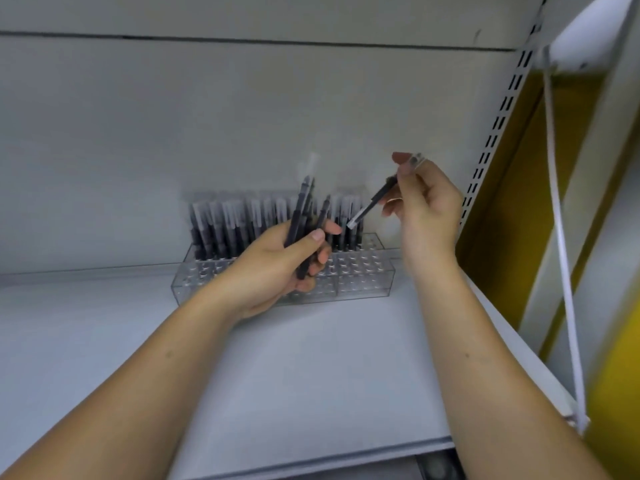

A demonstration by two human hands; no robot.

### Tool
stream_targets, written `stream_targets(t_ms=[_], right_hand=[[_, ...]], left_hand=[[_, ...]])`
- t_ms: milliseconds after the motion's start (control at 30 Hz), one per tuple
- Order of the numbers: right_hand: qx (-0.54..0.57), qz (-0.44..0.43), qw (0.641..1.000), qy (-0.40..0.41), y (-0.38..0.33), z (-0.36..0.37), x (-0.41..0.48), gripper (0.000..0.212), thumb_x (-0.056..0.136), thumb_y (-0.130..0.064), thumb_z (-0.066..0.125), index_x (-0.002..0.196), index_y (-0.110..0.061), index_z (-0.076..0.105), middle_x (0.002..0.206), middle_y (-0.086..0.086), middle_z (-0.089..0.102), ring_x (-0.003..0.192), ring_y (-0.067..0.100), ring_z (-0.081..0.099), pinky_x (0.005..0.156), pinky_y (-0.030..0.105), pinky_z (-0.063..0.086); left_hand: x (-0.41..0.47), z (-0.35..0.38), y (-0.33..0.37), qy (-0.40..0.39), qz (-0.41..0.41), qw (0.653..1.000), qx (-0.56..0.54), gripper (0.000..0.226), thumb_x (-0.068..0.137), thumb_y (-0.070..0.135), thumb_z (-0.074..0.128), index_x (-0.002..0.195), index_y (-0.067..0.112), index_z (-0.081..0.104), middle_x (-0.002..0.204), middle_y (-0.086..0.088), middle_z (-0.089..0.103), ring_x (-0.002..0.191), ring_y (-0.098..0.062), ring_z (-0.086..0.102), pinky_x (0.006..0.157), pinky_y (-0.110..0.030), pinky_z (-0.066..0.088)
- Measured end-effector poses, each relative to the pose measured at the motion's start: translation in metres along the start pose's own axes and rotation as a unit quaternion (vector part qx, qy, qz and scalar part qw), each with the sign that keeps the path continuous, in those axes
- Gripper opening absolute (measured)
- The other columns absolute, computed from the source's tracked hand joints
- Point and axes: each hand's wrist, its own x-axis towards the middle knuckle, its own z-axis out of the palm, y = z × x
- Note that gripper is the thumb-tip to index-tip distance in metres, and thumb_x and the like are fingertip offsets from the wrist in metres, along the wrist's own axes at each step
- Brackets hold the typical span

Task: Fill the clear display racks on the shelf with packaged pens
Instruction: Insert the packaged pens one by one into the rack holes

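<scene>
Pens (242, 223) in clear sleeves stand upright in the back rows of the rack (363, 278), which sits on the shelf (311, 375) against the back panel (242, 116). The rack's front rows show open holes.

The left hand (273, 271) is in front of the rack's middle, fingers and thumb curled round a bundle (304, 209) of dark pens that point up and slightly right, their tops rising above the racked ones.

The right hand (426, 209) is raised above the rack's right end. Its thumb and fingertips pinch the upper part of a single pen (375, 199), the other fingers loosely curled. This pen is tilted, its lower, pale end down and to the left, near the tops of the rightmost racked pens; whether it touches them is unclear, as the picture is blurred.

On the right, a slotted upright (498, 123) borders the shelf, with a yellow panel (502, 237) beyond it and a white strap (561, 237) hanging down.
</scene>
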Motion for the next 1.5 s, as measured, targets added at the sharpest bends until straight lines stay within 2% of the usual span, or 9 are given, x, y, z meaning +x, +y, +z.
stream_targets(t_ms=[100, 200, 300, 367, 500, 600, 900, 1100, 1500], right_hand=[[-0.032, -0.007, 0.999, 0.023, 0.010, -0.010, 0.000, 0.022, 0.108, -0.018, 0.053, 0.120, -0.008, 0.069, 0.077, -0.002, 0.064, 0.069, 0.018, 0.064, 0.061, 0.032, 0.053], [-0.115, -0.038, 0.992, 0.031, 0.015, -0.016, -0.001, 0.019, 0.107, -0.017, 0.054, 0.121, -0.018, 0.067, 0.084, -0.005, 0.067, 0.071, 0.008, 0.065, 0.065, 0.029, 0.057], [-0.175, -0.074, 0.982, -0.004, 0.021, -0.018, -0.001, 0.021, 0.104, -0.019, 0.059, 0.117, -0.034, 0.065, 0.102, 0.001, 0.071, 0.086, 0.013, 0.069, 0.082, 0.043, 0.061], [-0.185, -0.079, 0.980, -0.013, 0.025, -0.018, -0.001, 0.024, 0.101, -0.018, 0.063, 0.112, -0.040, 0.064, 0.098, -0.001, 0.071, 0.090, 0.018, 0.069, 0.085, 0.046, 0.060], [-0.186, -0.090, 0.978, -0.017, 0.025, -0.015, -0.003, 0.023, 0.099, -0.015, 0.068, 0.105, -0.036, 0.064, 0.091, -0.011, 0.070, 0.087, 0.014, 0.070, 0.084, 0.038, 0.060], [-0.182, -0.089, 0.979, -0.020, 0.030, -0.013, -0.004, 0.018, 0.098, -0.014, 0.068, 0.105, -0.031, 0.065, 0.089, -0.008, 0.071, 0.087, 0.016, 0.071, 0.083, 0.039, 0.061], [-0.198, -0.072, 0.976, -0.045, 0.034, -0.012, -0.006, 0.013, 0.098, -0.016, 0.070, 0.107, -0.025, 0.067, 0.088, -0.008, 0.070, 0.086, 0.016, 0.071, 0.082, 0.035, 0.060], [-0.224, -0.063, 0.970, -0.074, 0.037, -0.011, -0.007, 0.012, 0.094, -0.018, 0.075, 0.105, -0.017, 0.070, 0.084, -0.009, 0.067, 0.077, 0.004, 0.064, 0.073, 0.021, 0.054], [-0.249, -0.019, 0.965, -0.081, 0.045, -0.016, -0.010, 0.012, 0.089, -0.021, 0.080, 0.094, -0.018, 0.070, 0.082, -0.005, 0.071, 0.074, 0.009, 0.066, 0.069, 0.021, 0.053]], left_hand=[[0.002, -0.002, -0.003, -0.004, -0.004, 1.000, -0.003, 0.023, 0.111, 0.018, 0.046, 0.122, 0.011, 0.065, 0.080, -0.001, 0.052, 0.075, -0.017, 0.044, 0.060, -0.032, 0.032], [0.003, -0.004, -0.005, -0.008, -0.004, 1.000, -0.010, 0.024, 0.110, 0.018, 0.047, 0.122, 0.009, 0.066, 0.082, -0.002, 0.053, 0.076, -0.018, 0.044, 0.061, -0.033, 0.032], [0.002, -0.003, -0.006, -0.010, 0.007, 1.000, -0.007, 0.023, 0.108, 0.019, 0.048, 0.116, 0.009, 0.067, 0.083, -0.003, 0.054, 0.075, -0.018, 0.045, 0.059, -0.032, 0.033], [0.001, -0.001, -0.006, -0.013, 0.015, 1.000, -0.017, 0.022, 0.109, 0.020, 0.046, 0.113, 0.010, 0.066, 0.082, -0.004, 0.053, 0.074, -0.018, 0.044, 0.058, -0.033, 0.033], [-0.003, -0.001, -0.005, -0.027, 0.022, 0.998, -0.054, 0.020, 0.110, 0.023, 0.044, 0.114, 0.011, 0.060, 0.079, -0.005, 0.050, 0.070, -0.020, 0.046, 0.056, -0.033, 0.041], [-0.006, -0.002, -0.003, -0.032, 0.021, 0.998, -0.043, 0.020, 0.109, 0.028, 0.045, 0.116, 0.014, 0.058, 0.079, -0.004, 0.051, 0.070, -0.020, 0.050, 0.054, -0.033, 0.047], [-0.004, -0.003, -0.004, 0.015, 0.006, 1.000, -0.004, 0.022, 0.110, 0.029, 0.048, 0.116, 0.015, 0.064, 0.079, -0.002, 0.048, 0.068, -0.018, 0.044, 0.049, -0.026, 0.029], [-0.003, -0.004, -0.004, 0.019, -0.007, 1.000, 0.000, 0.023, 0.109, 0.029, 0.050, 0.117, 0.013, 0.065, 0.081, -0.003, 0.051, 0.068, -0.018, 0.046, 0.048, -0.025, 0.029], [-0.001, -0.002, -0.006, 0.016, -0.004, 1.000, -0.017, 0.023, 0.111, 0.025, 0.047, 0.126, 0.012, 0.058, 0.082, -0.003, 0.058, 0.067, -0.018, 0.046, 0.046, -0.023, 0.027]])
